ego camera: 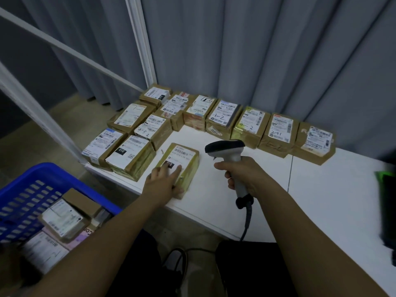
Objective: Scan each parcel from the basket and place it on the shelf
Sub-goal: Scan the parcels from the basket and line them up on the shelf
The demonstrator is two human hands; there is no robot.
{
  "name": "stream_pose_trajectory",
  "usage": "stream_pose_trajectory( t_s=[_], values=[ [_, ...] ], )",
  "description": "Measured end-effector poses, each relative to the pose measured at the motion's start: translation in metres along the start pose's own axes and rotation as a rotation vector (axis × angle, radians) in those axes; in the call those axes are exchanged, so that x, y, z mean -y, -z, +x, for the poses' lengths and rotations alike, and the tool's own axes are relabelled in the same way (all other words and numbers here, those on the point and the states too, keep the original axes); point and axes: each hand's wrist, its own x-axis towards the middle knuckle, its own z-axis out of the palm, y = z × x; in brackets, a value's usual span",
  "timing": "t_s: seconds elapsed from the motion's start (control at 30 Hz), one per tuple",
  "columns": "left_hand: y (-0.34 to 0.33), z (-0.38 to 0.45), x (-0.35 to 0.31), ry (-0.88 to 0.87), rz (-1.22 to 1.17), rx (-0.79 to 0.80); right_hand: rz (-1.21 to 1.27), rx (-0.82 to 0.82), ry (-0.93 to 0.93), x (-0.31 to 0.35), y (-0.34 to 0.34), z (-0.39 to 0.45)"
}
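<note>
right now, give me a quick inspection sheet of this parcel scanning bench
surface: white shelf top, seam near its right end
job's things: parcel lies flat alone at front; scanned parcels sit in rows behind; blue basket holds more
clutter: dark object at right edge, blurred
grippers: left hand rests on the parcel; right hand grips the scanner
cables: scanner cable drops off the front edge
surroundings: grey curtain, white frame

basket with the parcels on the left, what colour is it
Blue, with slotted walls: the plastic basket, clearest in the head view at lower left.
</note>
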Motion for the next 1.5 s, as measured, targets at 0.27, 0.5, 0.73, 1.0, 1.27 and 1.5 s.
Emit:
stream_pose_trajectory(
  t_s=[0.27,0.5,0.73,1.0,1.27,1.5],
  values=[
    [0.021,0.081,-0.018,0.002,0.044,-0.081,0.11,-0.062,-0.015,0.0,0.007,0.024],
    [0.028,0.138,-0.014,-0.002,0.103,-0.109,0.13,-0.038,-0.035,0.001,0.001,0.038],
    [0.029,0.14,-0.021,0.017,0.064,-0.19,0.133,-0.027,-0.019,0.005,-0.009,0.044],
    [0.043,0.051,0.02,-0.136,-0.363,-0.353,0.09,0.05,0.068,0.014,-0.047,0.028],
    [0.028,-0.11,0.123,0.263,-0.765,-0.426,-0.129,0.275,0.134,0.009,-0.135,-0.003],
    [-0.05,-0.202,0.191,0.552,-1.093,-0.238,-0.409,0.476,0.219,-0.007,-0.211,-0.028]
  ],
)
